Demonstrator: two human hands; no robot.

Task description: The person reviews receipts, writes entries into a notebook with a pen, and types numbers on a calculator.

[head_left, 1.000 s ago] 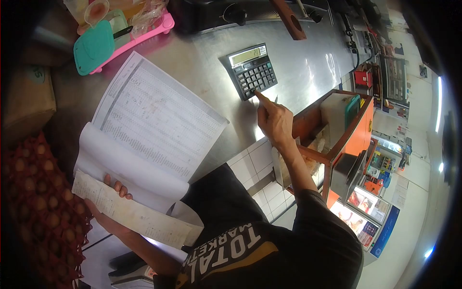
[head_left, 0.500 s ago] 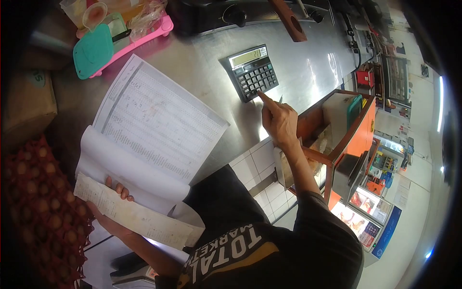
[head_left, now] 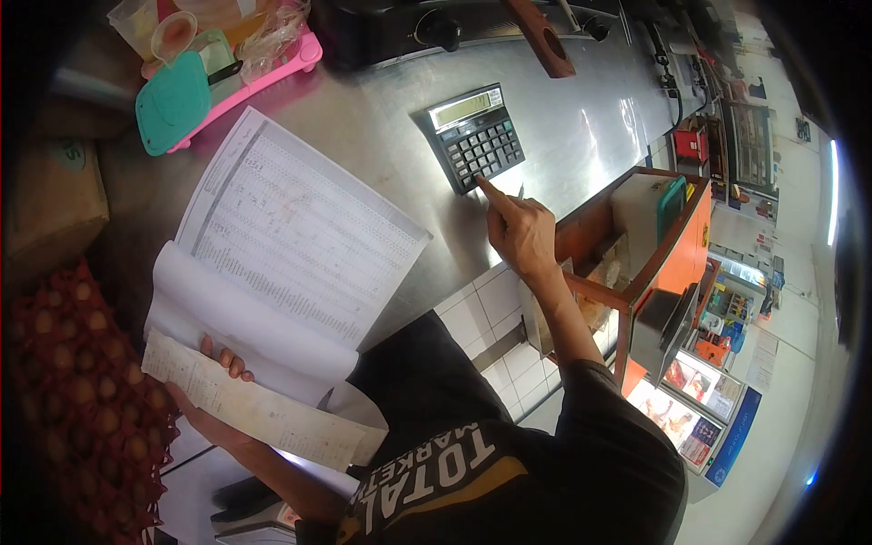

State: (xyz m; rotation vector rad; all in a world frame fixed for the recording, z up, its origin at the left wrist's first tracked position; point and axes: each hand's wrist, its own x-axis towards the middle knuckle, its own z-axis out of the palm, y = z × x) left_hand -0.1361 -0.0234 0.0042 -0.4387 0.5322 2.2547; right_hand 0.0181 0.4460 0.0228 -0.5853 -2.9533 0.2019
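Note:
My left hand [head_left: 229, 359] grips a long, narrow printed paper strip [head_left: 263, 413], its fingers curled over the upper edge. Under the strip lie the folded-back pages of a stapled stack of printed sheets [head_left: 291, 218], which rests on the metal counter. My right hand [head_left: 522, 232] has its index finger stretched out to the bottom edge keys of a black calculator [head_left: 481, 145]. The other fingers are curled in, and the tip of a thin pen [head_left: 521, 191] sticks out beside the index finger. Digits on the calculator's display are too faint to read.
Steel counter [head_left: 381, 100] beneath. A pink tray [head_left: 263, 82] with a teal lid [head_left: 173, 104] and containers stands upper left. Eggs in red trays [head_left: 82, 391] and a cardboard box [head_left: 54, 200] are at left. An orange open drawer [head_left: 590, 286] lies right of my right arm.
My right index finger has shifted slightly left along the calculator's lower keys. My left hand keeps its hold on the paper strip.

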